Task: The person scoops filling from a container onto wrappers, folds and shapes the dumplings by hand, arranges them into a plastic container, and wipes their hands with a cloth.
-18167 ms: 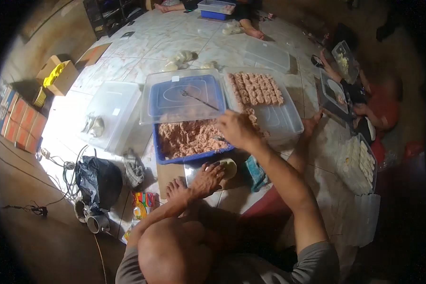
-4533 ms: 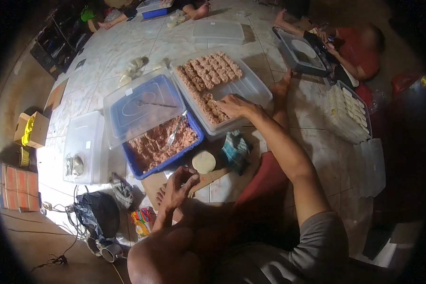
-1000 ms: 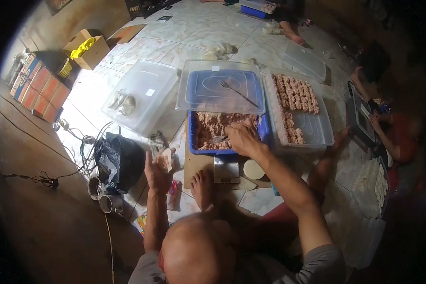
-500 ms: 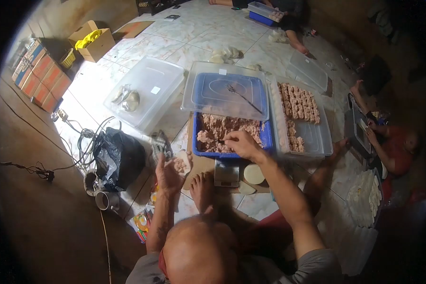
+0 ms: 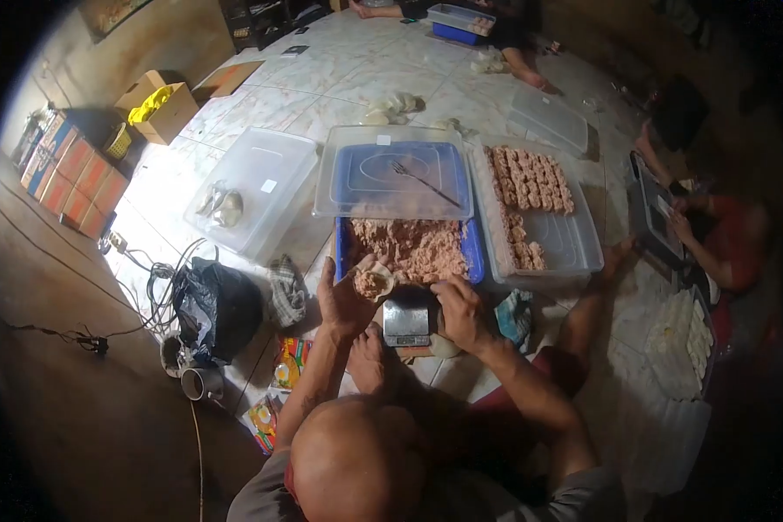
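My left hand is closed around the edge of a round pale dough wrapper with a lump of pinkish minced filling on it, at the front left of a blue tub. The tub holds a mass of minced meat. My right hand is over the tub's near right side, with curled fingers that hide anything in them. Between my hands, a small kitchen scale rests on cardboard. Pale wrappers show partly under my right hand.
A clear lid with a fork covers the tub's far half. A clear container with rows of portioned meat stands to the right. A black bag, cables and a mug are at left. Other people sit at right and far back.
My right hand has drawn back from the meat toward the wrappers beside the scale. My left hand has moved right with the filled wrapper, closer to the tub. The view has shifted slightly.
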`<action>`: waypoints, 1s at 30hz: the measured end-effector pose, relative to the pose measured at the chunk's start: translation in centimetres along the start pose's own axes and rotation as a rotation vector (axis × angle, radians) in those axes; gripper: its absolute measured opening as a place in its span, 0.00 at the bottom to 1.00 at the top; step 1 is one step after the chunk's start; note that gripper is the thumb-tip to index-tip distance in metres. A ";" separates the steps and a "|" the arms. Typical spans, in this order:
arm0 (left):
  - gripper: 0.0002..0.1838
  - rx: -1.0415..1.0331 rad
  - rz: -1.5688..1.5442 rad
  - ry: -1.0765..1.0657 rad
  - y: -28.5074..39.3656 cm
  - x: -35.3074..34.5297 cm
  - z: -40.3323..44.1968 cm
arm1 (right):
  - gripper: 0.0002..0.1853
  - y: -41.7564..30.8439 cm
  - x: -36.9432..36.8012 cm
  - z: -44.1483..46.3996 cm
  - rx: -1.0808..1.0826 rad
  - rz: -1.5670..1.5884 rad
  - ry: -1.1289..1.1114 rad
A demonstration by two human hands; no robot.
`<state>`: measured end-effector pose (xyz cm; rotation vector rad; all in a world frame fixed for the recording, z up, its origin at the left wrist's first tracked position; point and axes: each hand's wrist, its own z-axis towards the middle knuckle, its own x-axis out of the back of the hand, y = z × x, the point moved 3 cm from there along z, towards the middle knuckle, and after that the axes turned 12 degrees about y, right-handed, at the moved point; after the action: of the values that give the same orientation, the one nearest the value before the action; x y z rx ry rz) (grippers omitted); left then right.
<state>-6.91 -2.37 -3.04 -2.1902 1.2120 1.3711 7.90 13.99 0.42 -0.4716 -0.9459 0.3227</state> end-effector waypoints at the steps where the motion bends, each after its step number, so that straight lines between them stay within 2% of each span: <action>1: 0.43 -0.036 0.035 -0.014 -0.5 -0.7 -0.4 | 0.19 -1.5 1.6 1.0 -0.023 0.143 0.091; 2: 0.43 -0.026 0.041 -0.018 -1.1 -1.1 -0.4 | 0.18 -2.3 2.6 1.6 -0.040 0.283 0.182; 4: 0.45 0.180 0.127 -0.087 -2.8 -2.0 -0.9 | 0.16 -1.3 2.5 1.1 -0.042 0.278 0.148; 5: 0.41 0.199 0.173 -0.235 -3.3 -2.7 -1.8 | 0.15 -0.1 1.5 0.6 0.022 0.212 0.060; 6: 0.41 0.205 0.183 -0.233 -3.8 -2.4 -1.8 | 0.14 -0.2 1.3 0.8 0.088 0.146 -0.027; 8: 0.42 0.101 0.104 -0.099 -4.0 -1.9 -0.7 | 0.14 0.0 2.8 0.8 0.060 0.021 -0.048; 10: 0.42 0.106 0.202 0.021 -4.7 -0.5 -0.9 | 0.13 -0.1 2.5 0.5 0.088 0.110 0.079; 12: 0.42 0.203 0.140 -0.106 -5.0 0.3 0.7 | 0.12 0.9 1.5 -0.7 0.049 0.063 0.028; 14: 0.41 0.115 0.117 -0.127 -5.3 -2.3 -0.5 | 0.09 -0.1 2.4 -0.8 -0.084 0.036 0.069; 16: 0.41 0.070 0.099 -0.047 -5.6 -0.8 -0.4 | 0.06 -1.6 2.5 -1.9 -0.184 -0.002 0.034; 18: 0.41 -0.009 0.157 -0.082 -5.4 1.1 1.0 | 0.10 -2.7 2.0 -2.6 -0.217 -0.060 -0.060; 19: 0.41 0.016 0.132 -0.104 -5.3 0.9 0.8 | 0.11 -4.4 3.3 -2.1 -0.256 -0.064 -0.096; 20: 0.41 0.035 0.103 -0.130 -5.0 0.5 0.8 | 0.21 -5.0 3.9 -1.8 -0.299 -0.083 -0.112; 22: 0.41 -0.040 0.148 -0.027 -4.3 1.9 0.8 | 0.21 -5.3 3.3 -1.8 -0.212 -0.013 0.085; 23: 0.41 0.172 0.011 -0.253 -4.1 3.0 1.3 | 0.21 -5.6 2.9 -2.5 -0.217 -0.009 0.067; 25: 0.40 0.136 0.065 -0.130 -3.0 2.3 0.1 | 0.07 -5.7 2.5 -1.6 -0.280 0.052 -0.070; 26: 0.40 0.122 0.055 -0.137 -2.0 1.7 -0.6 | 0.07 -5.0 2.4 -0.9 -0.262 0.052 -0.075; 28: 0.40 -0.195 0.118 -0.034 1.8 2.5 -2.0 | 0.06 -3.8 2.1 -0.1 -0.180 0.108 -0.045; 29: 0.41 -0.260 0.047 -0.198 3.8 3.7 -2.3 | 0.06 -3.4 1.8 0.7 -0.154 0.150 0.032; 30: 0.44 -0.399 0.067 0.056 4.8 2.5 -4.6 | 0.07 -3.2 1.9 2.3 -0.106 0.184 0.049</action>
<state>-7.44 -9.36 -1.92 -2.4835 1.1154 1.7135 7.19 12.70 4.51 -0.6628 -0.8760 0.4269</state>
